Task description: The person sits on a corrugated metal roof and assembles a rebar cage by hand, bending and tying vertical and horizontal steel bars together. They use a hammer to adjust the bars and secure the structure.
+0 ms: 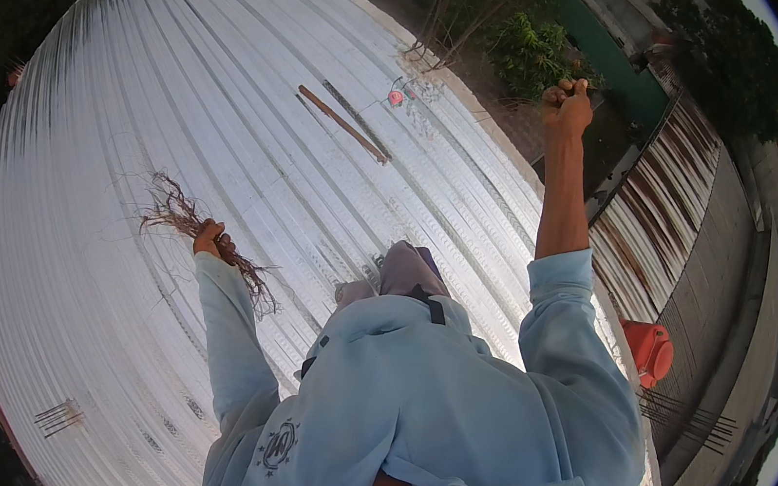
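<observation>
My left hand (212, 239) is closed around the middle of a tangled bunch of thin brown strands (175, 208). Loose ends stick out on both sides of the fist; whether they are wire or dry roots I cannot tell. On the far right my right hand (569, 105) is raised at the end of an outstretched arm, in line with a green bush beyond the roof edge. Its fingers are curled in, and anything they hold is too small to make out. Ribbed silvery metal roofing (254, 147) stretches beneath me.
A brown stick (344, 125) and a dark strip (355, 109) lie on the roofing ahead, near a small red object (395, 98). Thin stems (459, 11) rise beyond the roof edge. A red container (647, 354) stands at the right, above protruding rods (695, 418).
</observation>
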`<state>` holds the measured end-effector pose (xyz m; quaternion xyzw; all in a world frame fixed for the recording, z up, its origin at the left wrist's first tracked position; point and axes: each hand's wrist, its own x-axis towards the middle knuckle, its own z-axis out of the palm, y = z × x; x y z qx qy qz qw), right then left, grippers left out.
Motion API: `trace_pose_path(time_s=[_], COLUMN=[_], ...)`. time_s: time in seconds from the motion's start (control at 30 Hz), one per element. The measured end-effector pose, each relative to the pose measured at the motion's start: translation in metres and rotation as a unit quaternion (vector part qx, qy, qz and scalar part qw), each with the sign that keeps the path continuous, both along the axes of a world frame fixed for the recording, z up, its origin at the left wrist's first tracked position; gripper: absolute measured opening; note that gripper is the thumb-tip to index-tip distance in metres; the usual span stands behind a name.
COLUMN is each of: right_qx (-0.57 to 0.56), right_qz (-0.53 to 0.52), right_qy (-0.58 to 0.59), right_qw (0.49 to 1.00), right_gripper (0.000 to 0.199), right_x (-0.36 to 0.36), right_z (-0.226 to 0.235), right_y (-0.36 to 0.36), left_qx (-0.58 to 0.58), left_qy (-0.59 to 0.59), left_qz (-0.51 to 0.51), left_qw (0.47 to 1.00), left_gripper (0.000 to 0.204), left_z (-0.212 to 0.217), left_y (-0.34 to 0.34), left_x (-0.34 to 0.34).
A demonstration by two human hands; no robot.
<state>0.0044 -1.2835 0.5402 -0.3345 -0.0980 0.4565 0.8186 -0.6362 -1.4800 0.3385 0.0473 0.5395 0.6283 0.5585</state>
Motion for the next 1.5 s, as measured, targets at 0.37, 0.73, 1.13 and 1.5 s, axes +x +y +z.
trace_pose_path(time_s=[0.37, 0.73, 1.13, 1.5], right_qx=[-0.035, -0.149, -0.348, -0.704], right_qz=[0.037, 0.017, -0.055, -0.094], right_qy=[-0.037, -0.023, -0.231, -0.311], right_qw=[0.998, 0.988, 0.907, 0.631], right_gripper=[0.025, 0.031, 0.043, 0.052], right_x=[-0.057, -0.071, -0.04, -0.018], right_z=[-0.113, -0.176, -0.338, -0.407], right_y=[0.184, 0.452, 0.486, 0.38], left_qx=[-0.223, -0.512, -0.551, -0.455], left_qy=[0.32, 0.226, 0.241, 0.378], left_qz=[-0.013, -0.019, -0.085, -0.391], left_qw=[0.921, 0.829, 0.795, 0.705], left_gripper=[0.027, 0.015, 0.013, 0.021], left_z=[-0.128, -0.123, -0.1, -0.149], left_y=[0.157, 0.221, 0.398, 0.821], left_x=[-0.117, -0.152, -0.205, -0.223])
